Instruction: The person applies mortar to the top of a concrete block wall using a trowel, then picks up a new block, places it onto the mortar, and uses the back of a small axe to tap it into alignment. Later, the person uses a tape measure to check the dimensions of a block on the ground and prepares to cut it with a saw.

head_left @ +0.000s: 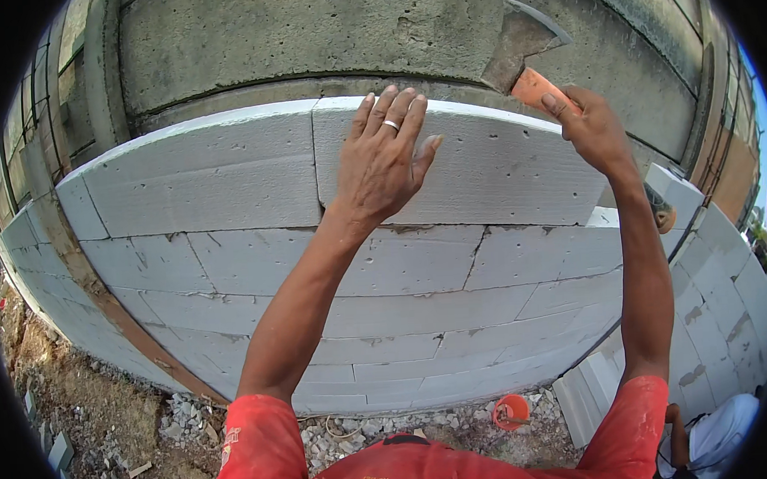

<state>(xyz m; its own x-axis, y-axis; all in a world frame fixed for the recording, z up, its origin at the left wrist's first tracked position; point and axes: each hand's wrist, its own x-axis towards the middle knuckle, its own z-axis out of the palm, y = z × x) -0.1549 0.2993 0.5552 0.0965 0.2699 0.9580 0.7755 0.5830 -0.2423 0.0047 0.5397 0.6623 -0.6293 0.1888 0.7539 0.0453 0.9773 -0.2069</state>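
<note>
My left hand point(380, 158) rests with fingers extended on the top edge and face of a white block point(492, 166) in the upper course of a block wall point(342, 267). A ring is on one finger. My right hand point(593, 132) grips the orange handle of a hatchet point(530, 62), holding its metal head above the wall top, in front of the grey concrete wall behind. A second long block point(209, 170) adjoins on the left. Beside my right wrist, a cylindrical object point(660, 210) lies at the step in the wall, partly hidden.
A grey concrete wall point(306, 33) stands behind the blocks. A wooden board point(112, 303) runs down at left. Rubble point(177, 420) and an orange bucket point(511, 411) are on the ground. Another person point(709, 439) is at lower right, near a block wall point(720, 310).
</note>
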